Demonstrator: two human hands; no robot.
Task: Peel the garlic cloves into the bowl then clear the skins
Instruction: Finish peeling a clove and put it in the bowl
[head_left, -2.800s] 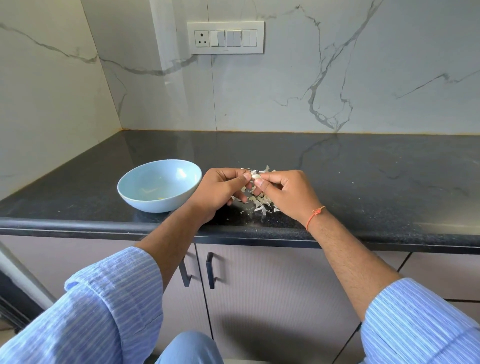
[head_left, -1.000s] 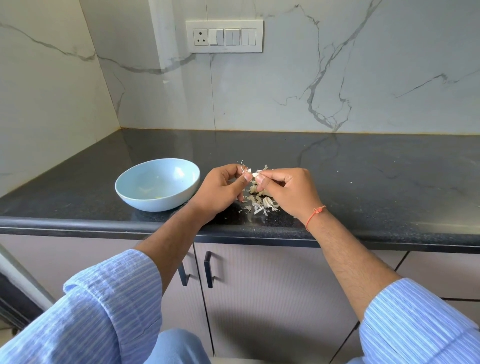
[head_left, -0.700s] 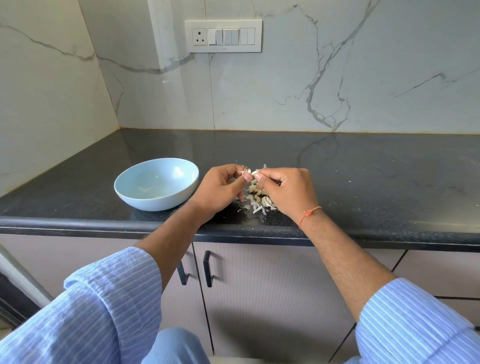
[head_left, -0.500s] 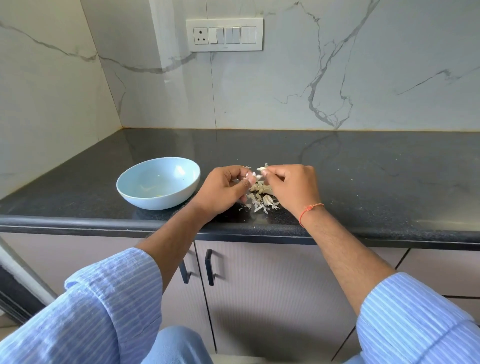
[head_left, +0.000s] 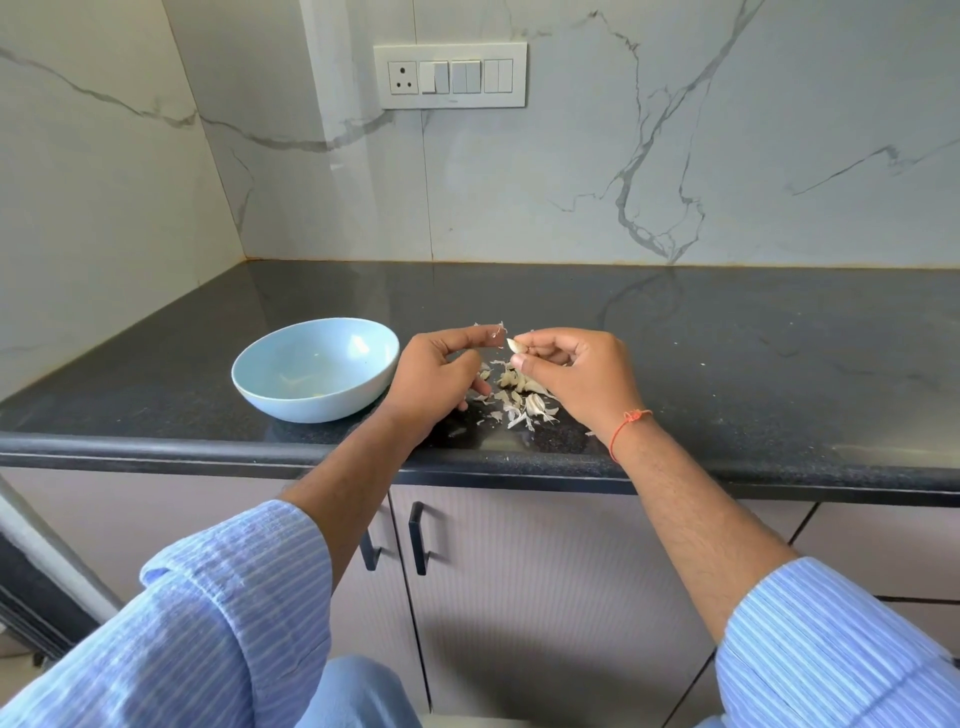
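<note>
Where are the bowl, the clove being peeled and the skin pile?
bowl (head_left: 270, 358): head view, left inner wall.
clove (head_left: 514, 345): head view, pale tip showing between the right hand's (head_left: 576, 379) fingers.
skin pile (head_left: 522, 397): head view, middle of the heap on the counter.
</note>
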